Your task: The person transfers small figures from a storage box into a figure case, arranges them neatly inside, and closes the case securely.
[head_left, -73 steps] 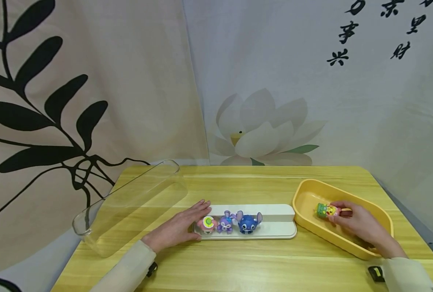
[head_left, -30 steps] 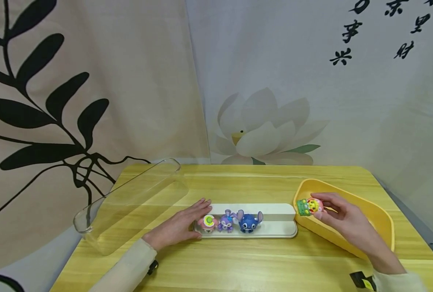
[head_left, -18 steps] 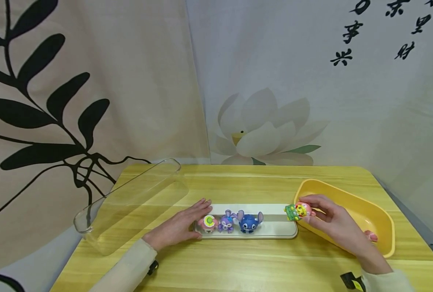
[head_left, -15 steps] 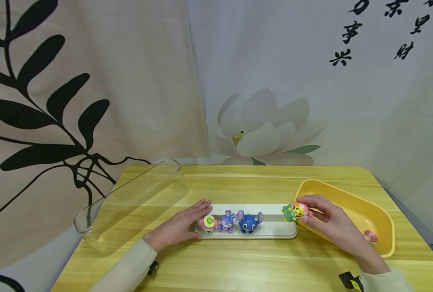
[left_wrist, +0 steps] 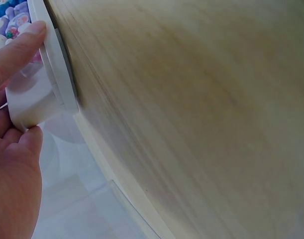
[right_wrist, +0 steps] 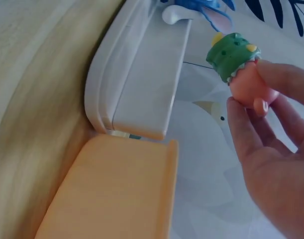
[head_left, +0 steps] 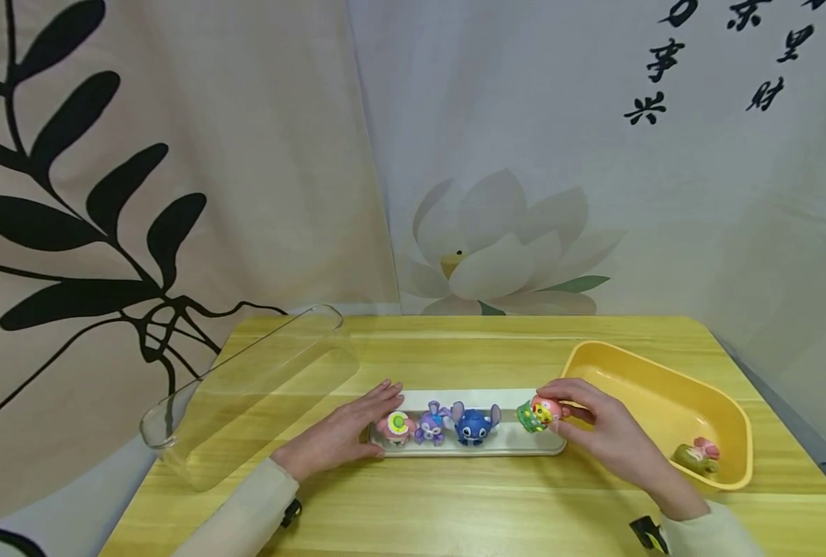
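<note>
My right hand (head_left: 611,437) pinches a small toy figure (head_left: 538,415) with a green hat and pink body, above the right end of a white stepped display base (head_left: 524,442). In the right wrist view, thumb and fingertips hold its pink body (right_wrist: 249,89), the green hat pointing away from the palm. My left hand (head_left: 343,433) grips the base's left end, thumb on the front edge and fingers behind. On the lower step stand a pink figure (head_left: 397,428) with a yellow-green swirl, a purple long-eared figure (head_left: 430,425) and a blue big-eared figure (head_left: 474,425).
A yellow tray (head_left: 653,387) sits at the right, close to the base's end, with an olive-and-pink figure (head_left: 694,458) inside. A clear plastic cover (head_left: 260,394) lies at the left, reaching past the wooden table's (head_left: 455,510) edge. A printed curtain hangs behind.
My right hand has lifted the green-hatted figure out of the yellow tray and carried it left over the base. The olive-and-pink figure is now uncovered. My left hand keeps its place.
</note>
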Motion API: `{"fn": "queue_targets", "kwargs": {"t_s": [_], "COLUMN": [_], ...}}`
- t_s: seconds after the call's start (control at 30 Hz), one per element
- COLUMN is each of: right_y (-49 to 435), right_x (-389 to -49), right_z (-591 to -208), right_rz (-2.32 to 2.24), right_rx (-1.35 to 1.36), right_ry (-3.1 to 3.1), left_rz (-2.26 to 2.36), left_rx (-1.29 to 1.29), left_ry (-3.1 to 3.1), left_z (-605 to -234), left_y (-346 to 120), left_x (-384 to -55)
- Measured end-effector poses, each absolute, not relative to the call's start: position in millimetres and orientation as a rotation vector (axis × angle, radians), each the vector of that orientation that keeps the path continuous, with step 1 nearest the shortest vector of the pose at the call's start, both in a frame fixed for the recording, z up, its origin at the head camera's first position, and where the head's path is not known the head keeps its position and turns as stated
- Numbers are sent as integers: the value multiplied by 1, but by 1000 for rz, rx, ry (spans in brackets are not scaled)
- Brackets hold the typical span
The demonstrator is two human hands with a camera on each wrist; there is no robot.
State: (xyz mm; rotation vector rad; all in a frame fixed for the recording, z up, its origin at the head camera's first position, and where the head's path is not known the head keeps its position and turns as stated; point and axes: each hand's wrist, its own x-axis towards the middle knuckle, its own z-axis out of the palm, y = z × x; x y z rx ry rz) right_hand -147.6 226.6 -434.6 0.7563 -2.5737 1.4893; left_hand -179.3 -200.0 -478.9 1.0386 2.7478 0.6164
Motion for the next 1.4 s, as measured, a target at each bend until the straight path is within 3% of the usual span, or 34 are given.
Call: {"fn": "queue_targets", "kwargs": {"t_s": [0.33,0.8,1.4], "right_y": [215,206,201], "right_x": [-152,-162,-165], "right_z": [-443,-454,-455], "right_rz": [1230,759,656], "right_rx": [803,1092,1147], "right_ry": [-2663,-2519,-2610], "left_rz": [607,611,598], "left_rx": [1052,1075,1059], "left_ry": [2755,2739,2751], "left_z": [-479,-479,-481], "left_y": [-200,-200,-200], "left_x": [-179,-181,-180]}}
